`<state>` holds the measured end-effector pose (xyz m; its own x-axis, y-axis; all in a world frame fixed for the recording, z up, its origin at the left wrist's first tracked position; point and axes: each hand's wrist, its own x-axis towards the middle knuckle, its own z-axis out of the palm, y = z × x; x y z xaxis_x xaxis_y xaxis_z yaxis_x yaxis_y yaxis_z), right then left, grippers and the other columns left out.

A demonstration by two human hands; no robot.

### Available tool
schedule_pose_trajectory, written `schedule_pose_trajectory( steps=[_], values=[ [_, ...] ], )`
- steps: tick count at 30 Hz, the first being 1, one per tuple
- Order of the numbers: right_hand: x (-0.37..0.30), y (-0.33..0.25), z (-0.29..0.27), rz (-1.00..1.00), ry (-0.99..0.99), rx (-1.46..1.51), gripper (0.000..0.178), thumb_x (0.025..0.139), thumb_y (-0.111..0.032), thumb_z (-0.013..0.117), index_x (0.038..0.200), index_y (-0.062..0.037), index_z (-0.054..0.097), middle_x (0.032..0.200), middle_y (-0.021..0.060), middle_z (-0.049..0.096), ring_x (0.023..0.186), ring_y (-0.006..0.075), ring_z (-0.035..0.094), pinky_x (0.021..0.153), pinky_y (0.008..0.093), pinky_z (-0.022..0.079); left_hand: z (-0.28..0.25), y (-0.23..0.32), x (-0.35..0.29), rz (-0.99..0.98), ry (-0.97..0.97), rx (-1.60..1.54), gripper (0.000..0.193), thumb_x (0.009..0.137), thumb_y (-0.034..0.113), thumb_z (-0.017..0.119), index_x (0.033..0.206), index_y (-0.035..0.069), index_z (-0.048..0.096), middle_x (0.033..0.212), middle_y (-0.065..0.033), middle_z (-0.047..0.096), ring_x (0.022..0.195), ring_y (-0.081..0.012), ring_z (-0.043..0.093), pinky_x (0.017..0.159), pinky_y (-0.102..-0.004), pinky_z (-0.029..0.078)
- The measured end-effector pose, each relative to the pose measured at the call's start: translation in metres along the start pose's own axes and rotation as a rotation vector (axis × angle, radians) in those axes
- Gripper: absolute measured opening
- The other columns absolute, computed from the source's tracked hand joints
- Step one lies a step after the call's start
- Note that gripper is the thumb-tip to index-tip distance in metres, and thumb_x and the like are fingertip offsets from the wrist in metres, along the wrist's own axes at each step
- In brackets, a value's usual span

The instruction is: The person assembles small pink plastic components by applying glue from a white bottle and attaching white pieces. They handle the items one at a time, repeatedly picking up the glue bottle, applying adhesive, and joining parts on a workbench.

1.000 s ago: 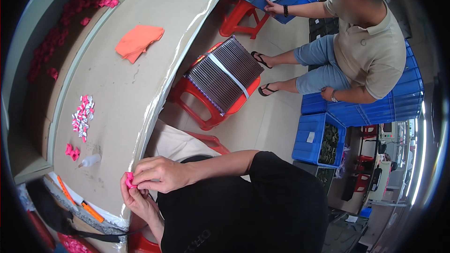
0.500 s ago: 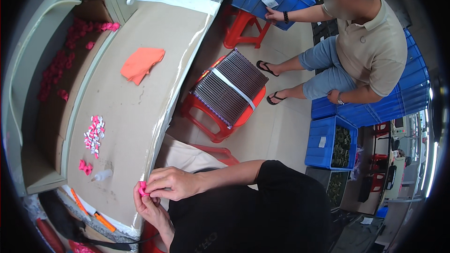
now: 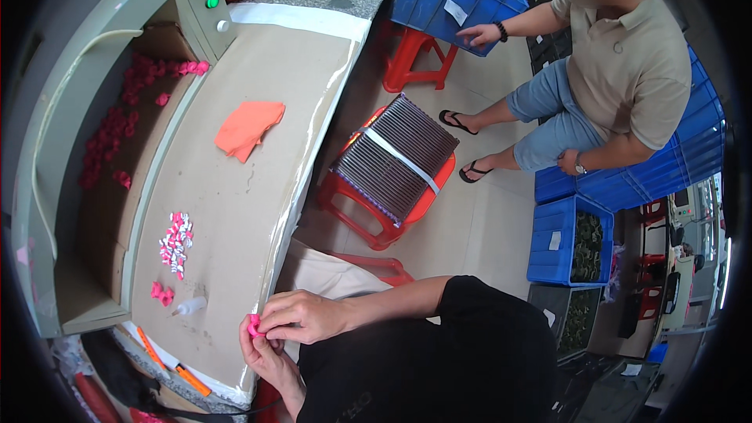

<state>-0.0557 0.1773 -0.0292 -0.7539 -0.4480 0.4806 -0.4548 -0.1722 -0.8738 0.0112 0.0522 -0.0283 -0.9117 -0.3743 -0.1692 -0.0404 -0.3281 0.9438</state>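
Note:
At the near edge of the work table, my left hand (image 3: 265,358) and my right hand (image 3: 304,316) meet around a small bright pink piece (image 3: 254,326). My left fingers pinch it from below and the side. From above, my right fingers press close against it, and they partly cover it. Its exact kind is too small to tell. Beyond my hands on the board lie a small white squeeze bottle (image 3: 190,306), some loose pink pieces (image 3: 162,293) and a little heap of pink and white striped bits (image 3: 176,241).
An orange cloth (image 3: 247,130) lies on the board (image 3: 227,211). Left stands a machine with a cavity holding pink pieces (image 3: 110,141). Orange-handled cutters (image 3: 193,381) lie at the near end. A red stool (image 3: 374,223) bears a ribbed dark stack (image 3: 398,160). A seated person (image 3: 627,70) touches a blue crate (image 3: 439,0).
The whole view has shifted, so the table and stools appear further right and lower. My hands stay together on the pink piece, with fingers slightly changed in position.

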Motion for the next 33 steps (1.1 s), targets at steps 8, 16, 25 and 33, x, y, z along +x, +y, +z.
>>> schedule_pose_trajectory(
  steps=[8,16,25,33],
  values=[
    [-0.001,0.000,0.001,0.004,0.041,0.038,0.014,0.076,-0.007,0.059,0.086,0.0017,0.063,0.082,0.0113,0.060,0.076,0.0258,0.058,0.067,0.0335,0.047,0.003,0.000,-0.002,-0.006,0.004,-0.013,0.032,0.091,0.021,0.053,0.117,0.003,0.048,0.090,0.0006,0.052,0.062,-0.0029,0.038,0.052,-0.0157,0.031],
    [-0.004,0.000,-0.005,0.012,0.007,0.029,0.017,0.079,-0.007,0.063,0.093,0.0017,0.063,0.088,0.0126,0.061,0.079,0.0268,0.059,0.068,0.0336,0.048,0.005,-0.002,0.000,0.001,-0.037,-0.005,0.033,0.090,0.021,0.053,0.116,0.002,0.048,0.089,0.0003,0.053,0.061,-0.0030,0.037,0.051,-0.0157,0.030],
    [-0.005,-0.003,-0.008,0.003,0.016,0.036,0.017,0.079,-0.008,0.062,0.093,0.0019,0.063,0.088,0.0132,0.061,0.079,0.0270,0.059,0.068,0.0333,0.048,0.005,-0.002,0.000,0.024,-0.074,-0.005,0.032,0.090,0.020,0.053,0.116,0.002,0.048,0.094,-0.0009,0.054,0.061,-0.0031,0.038,0.051,-0.0150,0.030],
    [-0.004,-0.011,-0.014,-0.004,0.047,0.084,0.015,0.080,-0.006,0.062,0.093,0.0009,0.064,0.086,0.0124,0.061,0.077,0.0242,0.059,0.066,0.0313,0.048,0.005,0.006,-0.001,-0.086,-0.050,-0.129,0.037,0.093,0.023,0.046,0.123,0.002,0.042,0.102,-0.0054,0.055,0.068,-0.0063,0.045,0.054,-0.0176,0.039]
  ],
)
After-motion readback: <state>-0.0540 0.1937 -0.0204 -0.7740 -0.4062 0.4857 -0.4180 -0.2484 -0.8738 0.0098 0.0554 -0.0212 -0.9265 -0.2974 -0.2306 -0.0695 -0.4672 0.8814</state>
